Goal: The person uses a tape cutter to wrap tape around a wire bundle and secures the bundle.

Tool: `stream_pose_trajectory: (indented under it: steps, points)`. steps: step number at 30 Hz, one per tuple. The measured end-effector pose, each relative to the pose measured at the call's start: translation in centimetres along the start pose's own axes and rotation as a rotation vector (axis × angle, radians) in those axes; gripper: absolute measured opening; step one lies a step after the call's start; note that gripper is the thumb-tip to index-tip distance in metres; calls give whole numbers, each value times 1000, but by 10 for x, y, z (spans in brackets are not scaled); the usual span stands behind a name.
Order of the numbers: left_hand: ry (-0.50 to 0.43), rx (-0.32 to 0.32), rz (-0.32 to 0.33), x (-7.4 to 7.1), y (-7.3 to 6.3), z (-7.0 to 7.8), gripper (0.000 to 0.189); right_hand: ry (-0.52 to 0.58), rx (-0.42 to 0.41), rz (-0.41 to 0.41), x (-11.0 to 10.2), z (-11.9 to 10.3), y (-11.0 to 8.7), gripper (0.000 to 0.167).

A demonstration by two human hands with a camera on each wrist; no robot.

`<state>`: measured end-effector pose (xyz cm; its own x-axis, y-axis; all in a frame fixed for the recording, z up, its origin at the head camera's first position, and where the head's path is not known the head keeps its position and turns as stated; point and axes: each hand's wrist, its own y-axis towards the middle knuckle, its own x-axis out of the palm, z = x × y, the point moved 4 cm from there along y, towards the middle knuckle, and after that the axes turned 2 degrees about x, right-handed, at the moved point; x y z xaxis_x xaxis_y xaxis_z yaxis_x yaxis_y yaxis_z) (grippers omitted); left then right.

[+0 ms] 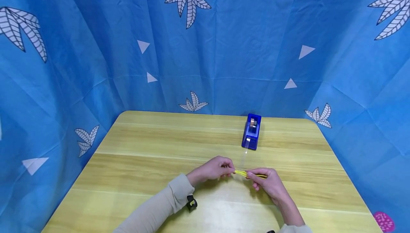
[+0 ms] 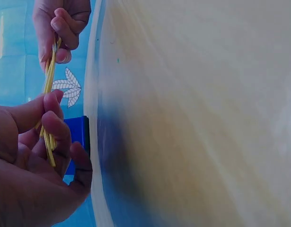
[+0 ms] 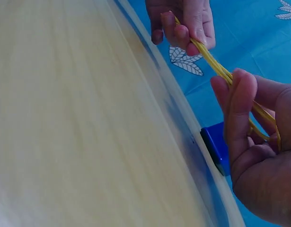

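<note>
Yellow Cord (image 1: 241,173) Pinched at Two Points

Head view: my left hand (image 1: 217,168) and right hand (image 1: 271,184) pinch the bundled cord above the counter (image 1: 144,144), a blue tape dispenser (image 1: 251,133) beyond. Left wrist: the cord stretches between both grips. Right wrist: loops trail inside my right palm.

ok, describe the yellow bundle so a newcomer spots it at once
Over the wood-grain table, a left hand and a right hand nearly meet. Gripped by both is the yellow bundle of thin strands. Slender and yellow, it stands apart from the boxy blue tape dispenser beyond.
</note>
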<state>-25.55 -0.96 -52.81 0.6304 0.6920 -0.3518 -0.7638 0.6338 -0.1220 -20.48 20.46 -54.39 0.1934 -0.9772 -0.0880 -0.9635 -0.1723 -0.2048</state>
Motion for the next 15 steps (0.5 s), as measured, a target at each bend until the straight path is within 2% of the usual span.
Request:
stream_pose_trajectory:
  steps: [6, 15]
  points:
    - [74, 45, 43, -1, 0, 1, 16, 72, 42, -62, -3, 1, -1, 51]
    - [273, 111, 100, -3, 1, 7, 16, 154, 118, -97, -7, 4, 1, 73]
